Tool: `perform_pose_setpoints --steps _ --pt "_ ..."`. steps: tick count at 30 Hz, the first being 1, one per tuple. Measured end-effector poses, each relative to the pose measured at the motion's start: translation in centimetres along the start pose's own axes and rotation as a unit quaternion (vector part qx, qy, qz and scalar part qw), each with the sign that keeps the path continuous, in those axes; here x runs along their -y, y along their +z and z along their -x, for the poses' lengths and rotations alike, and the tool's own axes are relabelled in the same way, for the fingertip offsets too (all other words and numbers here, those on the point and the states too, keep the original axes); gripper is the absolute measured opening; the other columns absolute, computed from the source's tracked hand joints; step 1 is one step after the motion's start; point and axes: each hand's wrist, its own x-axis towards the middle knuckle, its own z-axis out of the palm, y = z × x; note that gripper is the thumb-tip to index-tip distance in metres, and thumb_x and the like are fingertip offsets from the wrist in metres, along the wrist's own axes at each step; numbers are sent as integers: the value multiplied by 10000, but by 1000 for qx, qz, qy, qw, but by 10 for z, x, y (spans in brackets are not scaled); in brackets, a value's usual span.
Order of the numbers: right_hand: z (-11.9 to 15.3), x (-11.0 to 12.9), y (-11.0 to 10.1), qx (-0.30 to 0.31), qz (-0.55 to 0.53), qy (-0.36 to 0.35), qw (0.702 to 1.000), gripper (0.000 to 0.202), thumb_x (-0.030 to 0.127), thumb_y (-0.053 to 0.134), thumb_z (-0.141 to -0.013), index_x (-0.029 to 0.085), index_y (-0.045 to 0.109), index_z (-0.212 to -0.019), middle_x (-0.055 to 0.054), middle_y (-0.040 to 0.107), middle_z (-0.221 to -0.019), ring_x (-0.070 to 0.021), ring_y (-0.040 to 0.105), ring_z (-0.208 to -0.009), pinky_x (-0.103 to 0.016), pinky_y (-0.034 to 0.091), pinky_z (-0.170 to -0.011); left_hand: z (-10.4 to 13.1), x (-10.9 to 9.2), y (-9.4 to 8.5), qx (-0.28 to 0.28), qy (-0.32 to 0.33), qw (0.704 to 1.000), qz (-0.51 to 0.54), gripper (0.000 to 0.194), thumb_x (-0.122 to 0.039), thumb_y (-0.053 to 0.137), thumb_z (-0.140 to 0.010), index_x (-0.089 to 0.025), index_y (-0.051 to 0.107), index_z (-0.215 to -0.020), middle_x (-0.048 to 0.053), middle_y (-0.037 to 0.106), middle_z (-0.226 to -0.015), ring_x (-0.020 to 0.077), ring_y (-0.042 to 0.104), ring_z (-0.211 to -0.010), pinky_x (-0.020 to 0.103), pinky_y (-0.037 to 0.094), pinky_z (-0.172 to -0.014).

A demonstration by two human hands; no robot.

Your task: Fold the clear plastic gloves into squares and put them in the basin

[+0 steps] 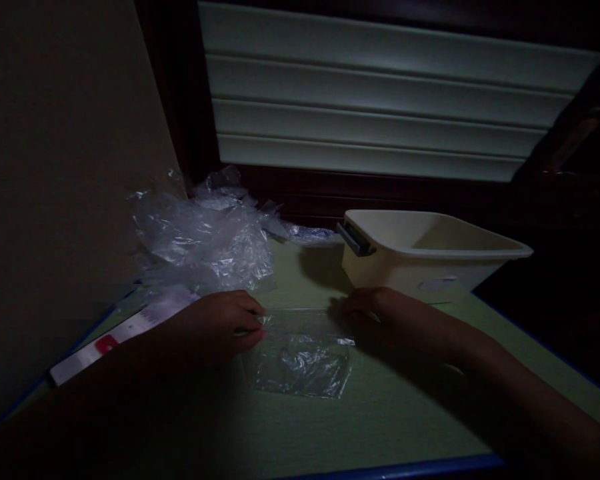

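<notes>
On the green worktop [300, 440], one clear bag [305, 367] lies spread between the hands, creased and looking empty, so flattening seems only partly done. The left hand [233, 323] has its grip clamped on the upper left edge; the right hand [380, 313] is at the upper right, its fingertips too shadowed to tell. Beyond, a pale tub [390, 270] shows no contents, and a crumpled plastic heap [205, 233] looks unsorted.
</notes>
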Motion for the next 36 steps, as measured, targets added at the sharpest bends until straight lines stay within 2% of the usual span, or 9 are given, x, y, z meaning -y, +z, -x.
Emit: perform_pose_setpoints --steps 3,8,13,19,24,27,31,36 --pt "-6 -6 13 -27 53 9 998 254 225 396 -898 146 631 -841 -92 640 -807 -150 571 -650 -267 431 -616 1 0 1 -2 0 1000 8 164 -171 526 -834 -157 687 -806 82 643 -992 192 593 -889 298 459 -770" --pt "-13 -4 28 -59 115 26 991 244 245 403 -908 156 630 -924 -102 609 -880 -163 574 -739 -273 449 -665 2 0 1 -6 0 1000 16 148 -193 511 -843 -150 651 -824 70 622 -959 180 576 -873 293 448 -771" --pt "-11 -2 31 -70 76 20 994 215 244 432 -897 171 633 -903 -78 591 -849 -151 568 -711 -274 455 -647 0 -1 0 -1 -12 1000 25 139 -206 508 -841 -143 628 -813 59 602 -905 173 558 -839 284 440 -746" --pt "-13 -8 34 -100 16 40 994 181 259 483 -866 133 613 -862 -100 559 -844 -156 542 -698 -289 452 -638 0 -2 0 0 -20 1000 23 149 -228 507 -845 -140 626 -827 59 582 -904 174 548 -837 282 435 -734" --pt "-15 -8 36 -102 -8 40 994 121 185 493 -837 132 591 -788 -89 548 -812 -155 527 -692 -287 435 -634 2 -3 1 2 -22 1000 15 151 -220 496 -848 -144 622 -812 54 582 -895 169 547 -834 282 434 -746" --pt "-15 -6 36 -109 -16 36 993 106 147 484 -824 138 550 -741 -75 544 -784 -143 516 -665 -261 407 -590 2 -3 1 -20 -17 1000 13 162 -243 484 -854 -156 612 -804 62 568 -965 179 541 -896 287 428 -786" --pt "-13 -4 32 -116 -32 40 992 116 147 442 -842 152 529 -766 -57 564 -735 -136 517 -621 -245 373 -544 -1 -5 2 -71 -84 993 43 191 -304 516 -822 -161 580 -932 75 515 -1112 204 519 -1002 306 412 -862" --pt "-10 -3 26 -144 -79 23 986 85 134 451 -820 174 510 -774 -42 589 -722 -145 543 -631 -249 378 -556 -6 -4 8 -79 -222 964 126 543 -420 566 -724 -124 480 -1171 92 566 -1026 208 552 -826 312 457 -716"
